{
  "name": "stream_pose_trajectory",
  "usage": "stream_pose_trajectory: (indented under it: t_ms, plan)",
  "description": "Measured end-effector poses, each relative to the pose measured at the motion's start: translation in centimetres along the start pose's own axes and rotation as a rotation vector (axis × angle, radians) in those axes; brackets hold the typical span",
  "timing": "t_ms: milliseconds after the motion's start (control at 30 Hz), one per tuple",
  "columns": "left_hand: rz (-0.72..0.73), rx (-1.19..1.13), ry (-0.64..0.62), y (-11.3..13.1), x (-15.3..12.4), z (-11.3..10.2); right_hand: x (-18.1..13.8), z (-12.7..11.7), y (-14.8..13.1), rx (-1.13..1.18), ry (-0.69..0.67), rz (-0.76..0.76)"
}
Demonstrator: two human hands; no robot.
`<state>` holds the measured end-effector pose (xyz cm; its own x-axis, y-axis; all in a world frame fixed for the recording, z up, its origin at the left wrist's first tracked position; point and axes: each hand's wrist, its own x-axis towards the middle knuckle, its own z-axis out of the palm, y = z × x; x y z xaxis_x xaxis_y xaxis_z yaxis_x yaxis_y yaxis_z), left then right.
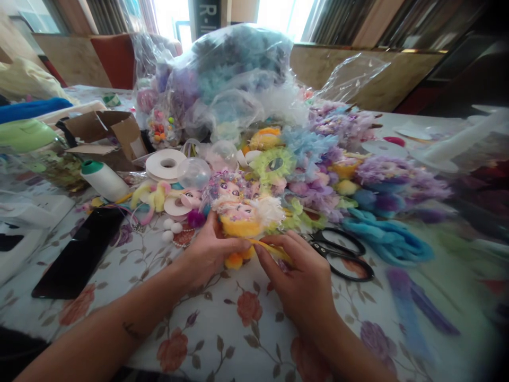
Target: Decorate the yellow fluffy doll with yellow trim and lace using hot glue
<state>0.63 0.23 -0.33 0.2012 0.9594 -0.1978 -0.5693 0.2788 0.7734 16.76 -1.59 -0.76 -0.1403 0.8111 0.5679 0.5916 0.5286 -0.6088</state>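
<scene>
Near the middle of the table, my left hand [212, 246] is closed on a yellow ribbon [243, 227], its thumb tip almost meeting the fingers of my right hand [298, 265]. That hand pinches a narrow yellow strip [274, 249], which seems to belong to the same ribbon. Just behind the ribbon lies a doll head [243, 211] with pale fluffy hair; whether the ribbon is fastened to it I cannot tell. A second doll head [227, 185] with purple curls rests farther back. Orange pompoms [234, 260] show beneath my hands.
Black scissors [342, 249] lie right of my right hand, before a blue yarn bundle [387, 239]. At left are a black phone [79, 252], a thread cone [104, 179], a white ribbon spool [166, 164] and a cardboard box [105, 135]. Plastic-wrapped fluffy material [238, 69] rises behind.
</scene>
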Motion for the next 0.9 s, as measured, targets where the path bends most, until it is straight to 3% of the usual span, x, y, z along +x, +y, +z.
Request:
stream_pose_trajectory:
  t_ms: [400,900]
  plan:
    - [0.004,0.047,0.012,-0.41,0.18,-0.63,-0.16,-0.01,0.04,0.018,-0.019,-0.03]
    - [0.019,0.051,-0.01,-0.44,0.02,-0.51,-0.4,0.15,-0.04,0.024,-0.007,0.055]
